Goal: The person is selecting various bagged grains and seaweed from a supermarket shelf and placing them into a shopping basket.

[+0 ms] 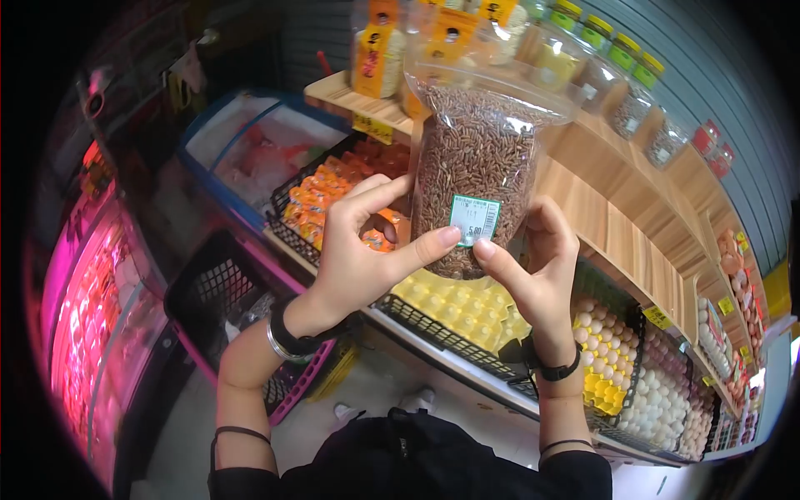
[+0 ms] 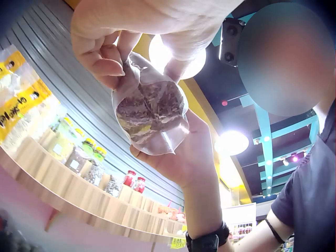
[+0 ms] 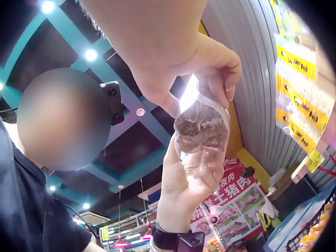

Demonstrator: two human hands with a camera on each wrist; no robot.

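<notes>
A clear zip-top bag of brown grains (image 1: 475, 154) is held upright in front of the shelf by both hands. On its lower front a white price label with a green edge (image 1: 475, 222) reads 5.80. My left hand (image 1: 360, 242) grips the bag's left side, thumb on the label and fingers curled toward the back. My right hand (image 1: 540, 271) holds the right side the same way, its thumb at the label's lower edge. Both wrist views show the bag's folded underside (image 2: 152, 113) from below, between the two hands. Behind the bag, the fingertips are partly hidden in the head view.
A wooden shelf (image 1: 621, 225) carries jars (image 1: 596, 32) and yellow-labelled packets (image 1: 379, 58). Below are egg trays (image 1: 604, 350), a yellow tray (image 1: 458, 308) and orange-wrapped items (image 1: 321, 200). A black shopping basket with a pink rim (image 1: 292, 392) stands at lower left, near a pink-lit display (image 1: 96, 308).
</notes>
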